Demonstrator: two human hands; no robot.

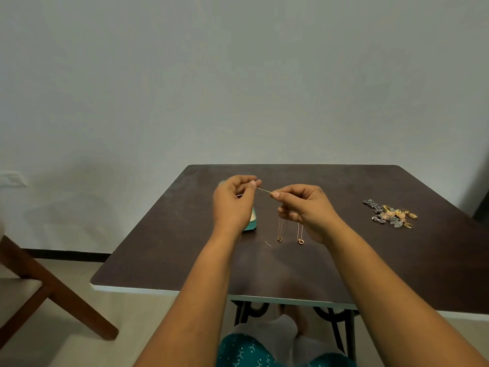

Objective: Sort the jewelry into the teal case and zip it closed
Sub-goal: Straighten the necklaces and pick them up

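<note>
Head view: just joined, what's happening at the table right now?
A person holds a thin gold chain stretched between both hands, left hand and right hand each pinching it above the dark table. The chain's ends dangle below the right hand. The teal case sits behind the left hand. A jewelry pile waits at right.

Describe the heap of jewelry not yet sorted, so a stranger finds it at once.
Start at the dark brown table and go to its right side. The jewelry pile lies there alone, a mix of grey and gold pieces, far from both hands and from the teal case.
</note>
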